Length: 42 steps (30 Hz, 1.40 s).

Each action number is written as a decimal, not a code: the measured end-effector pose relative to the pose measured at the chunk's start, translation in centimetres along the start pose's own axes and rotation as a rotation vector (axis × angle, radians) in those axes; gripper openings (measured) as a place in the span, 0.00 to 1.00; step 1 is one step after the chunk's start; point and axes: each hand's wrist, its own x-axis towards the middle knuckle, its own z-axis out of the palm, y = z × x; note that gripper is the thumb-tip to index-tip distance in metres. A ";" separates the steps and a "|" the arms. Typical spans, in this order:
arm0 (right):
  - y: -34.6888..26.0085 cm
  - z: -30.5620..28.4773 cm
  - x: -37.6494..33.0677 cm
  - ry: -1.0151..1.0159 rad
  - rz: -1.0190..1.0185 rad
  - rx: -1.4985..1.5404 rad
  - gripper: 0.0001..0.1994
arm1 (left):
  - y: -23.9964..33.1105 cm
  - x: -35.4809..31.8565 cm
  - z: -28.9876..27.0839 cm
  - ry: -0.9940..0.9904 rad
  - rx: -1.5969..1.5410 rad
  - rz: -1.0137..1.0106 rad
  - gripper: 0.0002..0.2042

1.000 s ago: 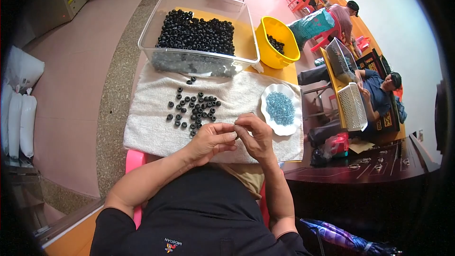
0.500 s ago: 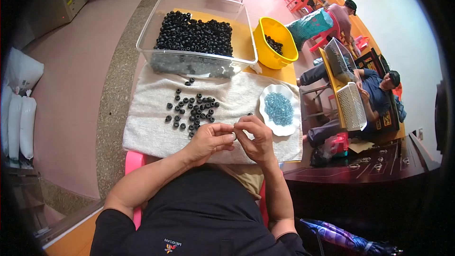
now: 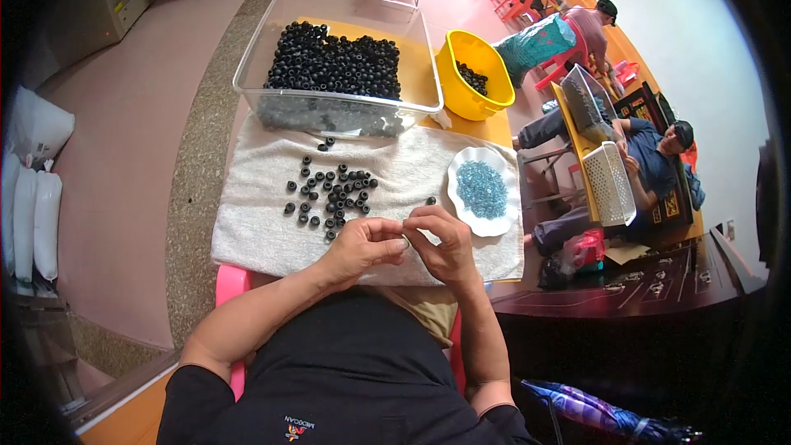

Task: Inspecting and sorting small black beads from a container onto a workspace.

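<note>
Thumb and fingers of my left hand (image 3: 367,247) are pinched together over the near side of the white towel (image 3: 255,231). My right hand (image 3: 443,243) meets it fingertip to fingertip, also in a pinch. Whatever is between them is too small and covered to make out. Beyond my left hand, loose black bead-like pieces (image 3: 336,189) with holes lie scattered on the towel. One single black piece (image 3: 431,200) rests just past my right hand. To its right stands a white scalloped dish (image 3: 455,189) holding small clear-blue pieces (image 3: 483,189).
A large clear plastic bin (image 3: 428,74) of black pieces stands at the far side, with a yellow tub (image 3: 504,99) beside it. At right, a person in dark blue (image 3: 655,152) sits by a white perforated basket (image 3: 608,185). White sacks (image 3: 48,222) lean at left.
My hands stay pinched together in nearly the same place, with the right fingers shifted slightly. The whole view has moved a little; the pieces on the towel look unchanged.
</note>
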 end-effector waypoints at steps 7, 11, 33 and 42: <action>1.1 0.9 -0.7 0.032 0.018 0.058 0.09 | -0.1 0.0 0.1 -0.058 0.008 0.018 0.13; 1.2 0.6 -0.8 0.006 0.014 0.102 0.08 | 0.0 -0.1 0.1 -0.073 0.048 0.008 0.12; 0.6 0.0 -1.0 -0.059 0.066 0.185 0.07 | -0.4 0.0 0.3 -0.062 0.133 -0.024 0.13; 0.2 -0.4 -2.2 -0.063 0.376 0.566 0.04 | -0.4 -0.1 0.1 -0.006 0.043 -0.023 0.08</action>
